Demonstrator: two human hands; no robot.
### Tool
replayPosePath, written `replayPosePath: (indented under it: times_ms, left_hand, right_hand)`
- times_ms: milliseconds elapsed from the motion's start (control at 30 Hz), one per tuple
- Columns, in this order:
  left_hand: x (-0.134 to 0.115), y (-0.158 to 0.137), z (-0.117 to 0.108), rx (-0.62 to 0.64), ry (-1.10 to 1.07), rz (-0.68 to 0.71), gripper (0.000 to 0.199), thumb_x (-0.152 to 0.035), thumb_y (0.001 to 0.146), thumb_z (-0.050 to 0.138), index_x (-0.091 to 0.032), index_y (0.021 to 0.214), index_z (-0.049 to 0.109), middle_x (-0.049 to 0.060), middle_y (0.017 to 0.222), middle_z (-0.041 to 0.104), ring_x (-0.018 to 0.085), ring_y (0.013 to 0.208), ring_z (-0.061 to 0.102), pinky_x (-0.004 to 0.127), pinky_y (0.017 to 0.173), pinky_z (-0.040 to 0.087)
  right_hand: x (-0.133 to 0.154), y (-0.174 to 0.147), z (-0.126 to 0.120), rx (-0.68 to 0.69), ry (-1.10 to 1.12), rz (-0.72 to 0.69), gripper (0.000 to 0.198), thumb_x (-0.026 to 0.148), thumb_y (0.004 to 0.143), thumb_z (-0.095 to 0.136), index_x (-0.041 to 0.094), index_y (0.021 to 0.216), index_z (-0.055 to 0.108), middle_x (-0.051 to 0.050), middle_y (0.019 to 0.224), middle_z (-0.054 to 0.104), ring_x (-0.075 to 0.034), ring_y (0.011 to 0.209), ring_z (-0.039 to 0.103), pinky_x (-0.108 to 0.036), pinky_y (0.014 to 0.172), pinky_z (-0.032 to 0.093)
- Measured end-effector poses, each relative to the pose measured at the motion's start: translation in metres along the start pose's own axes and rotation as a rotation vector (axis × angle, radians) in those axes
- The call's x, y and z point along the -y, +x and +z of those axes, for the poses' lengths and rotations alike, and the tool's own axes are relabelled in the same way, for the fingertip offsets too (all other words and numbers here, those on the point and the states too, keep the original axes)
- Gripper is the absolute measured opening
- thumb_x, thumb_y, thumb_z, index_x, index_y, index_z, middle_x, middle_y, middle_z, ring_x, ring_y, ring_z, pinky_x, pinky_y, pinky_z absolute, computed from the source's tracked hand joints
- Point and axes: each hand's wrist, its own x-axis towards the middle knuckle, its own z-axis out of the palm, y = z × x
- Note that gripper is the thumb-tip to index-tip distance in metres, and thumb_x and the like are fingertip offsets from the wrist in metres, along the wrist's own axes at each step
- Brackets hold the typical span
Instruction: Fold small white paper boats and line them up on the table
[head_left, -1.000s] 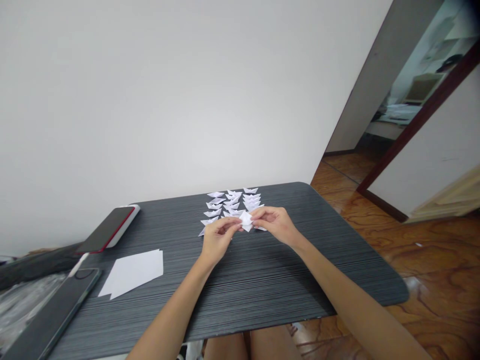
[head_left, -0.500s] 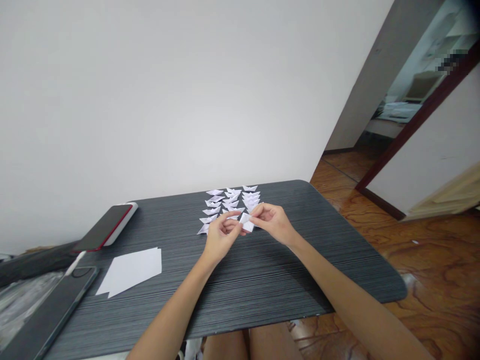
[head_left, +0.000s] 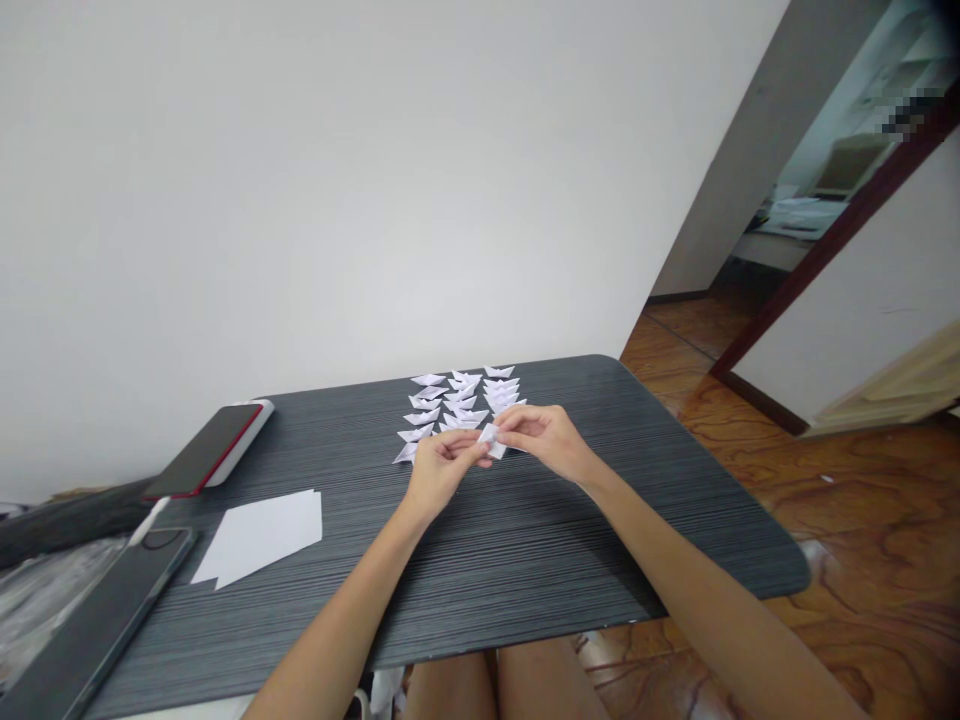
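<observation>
Between my two hands is a small folded piece of white paper (head_left: pixel 493 440), held just above the dark table. My left hand (head_left: pixel 444 465) pinches its left side between thumb and fingers. On the other side, the thumb and forefinger of my right hand (head_left: pixel 546 442) grip its right edge. Right behind the hands stand several white paper boats (head_left: pixel 462 402) in three rough columns. The nearest boats are partly covered by my fingers.
The dark grey table (head_left: pixel 480 560) reaches to a white wall. At the left lie white paper sheets (head_left: pixel 262 535), a phone with a red edge (head_left: pixel 206 455) on a white object, and another dark phone-like device (head_left: pixel 105 630). A doorway opens at the right.
The folded paper has turned slightly and looks smaller between my fingers, which have closed in over it. The boats and sheets lie as before; the view has shifted a little.
</observation>
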Motion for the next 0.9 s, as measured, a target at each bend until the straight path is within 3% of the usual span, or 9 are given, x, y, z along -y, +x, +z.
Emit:
replayPosePath:
  times_ms: [167,467,900]
  left_hand:
    - [0.0023,0.0002,-0.0001,-0.016,0.033,0.033,0.026,-0.027,0.057,0.069,-0.009,0.075,0.065,0.006,0.068,0.068,0.017,0.057,0.063,0.029,0.06,0.055]
    - [0.0087,0.0014,-0.0015,-0.059,0.025,0.041,0.023,-0.027,0.058,0.069,-0.009,0.073,0.064,0.005,0.065,0.068,0.018,0.055,0.064,0.028,0.057,0.054]
    - [0.003,0.001,0.0016,-0.044,-0.056,-0.07,0.023,-0.02,0.053,0.072,-0.008,0.07,0.064,0.003,0.062,0.067,0.012,0.053,0.062,0.022,0.057,0.053]
  right_hand:
    - [0.002,0.0005,0.001,0.016,0.077,0.073,0.015,0.027,0.059,0.068,0.014,0.059,0.06,-0.003,0.078,0.059,-0.013,0.073,0.055,-0.029,0.071,0.043]
    - [-0.0003,0.0,0.0057,-0.061,0.118,0.075,0.021,0.024,0.058,0.068,0.014,0.053,0.05,-0.001,0.074,0.056,-0.011,0.072,0.053,-0.027,0.07,0.041]
    - [-0.0017,0.0003,0.0055,-0.031,0.193,0.128,0.02,0.017,0.057,0.067,0.012,0.052,0.048,0.0,0.071,0.054,-0.009,0.065,0.051,-0.024,0.063,0.04]
